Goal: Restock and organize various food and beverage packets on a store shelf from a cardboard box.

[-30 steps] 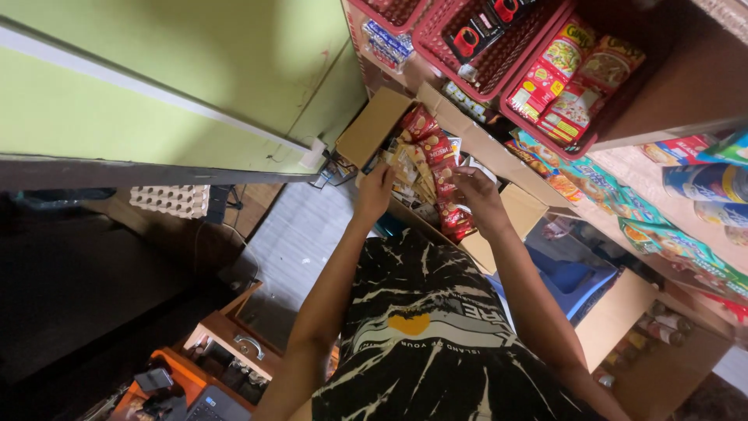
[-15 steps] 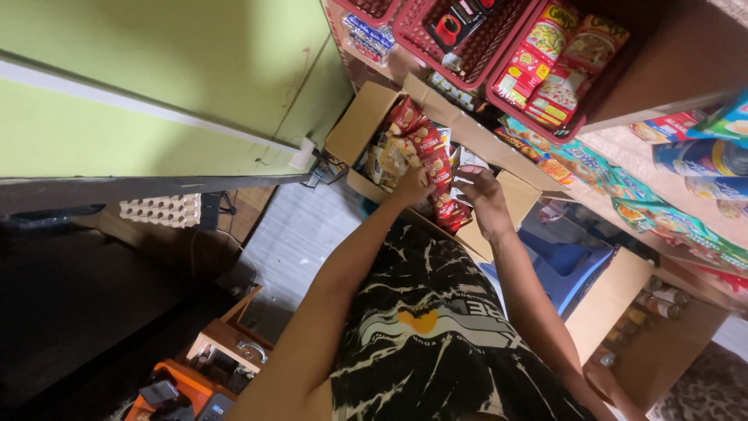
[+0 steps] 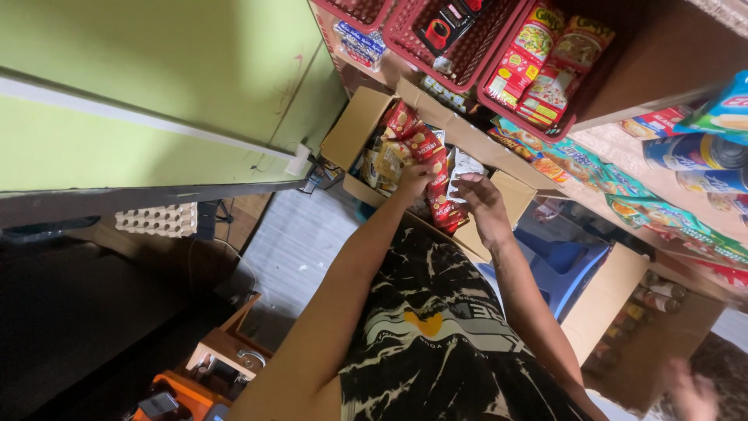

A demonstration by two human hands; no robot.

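Cardboard box [image 3: 354,129]: packed with red and yellow snack packets [image 3: 417,144].
Left hand [image 3: 415,178]: closed on a packet.
Right hand [image 3: 481,196]: fingers spread, above packets.
Red baskets [image 3: 475,51]: hold packets.
Wall [image 3: 148,86]: green.

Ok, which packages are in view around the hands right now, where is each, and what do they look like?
Red snack packets: in the open cardboard box, under the left hand and right hand.
Red-and-yellow pouches: stacked in a red basket.
Teal wrappers: strung along the shelf.
Blue cans: lying at right.
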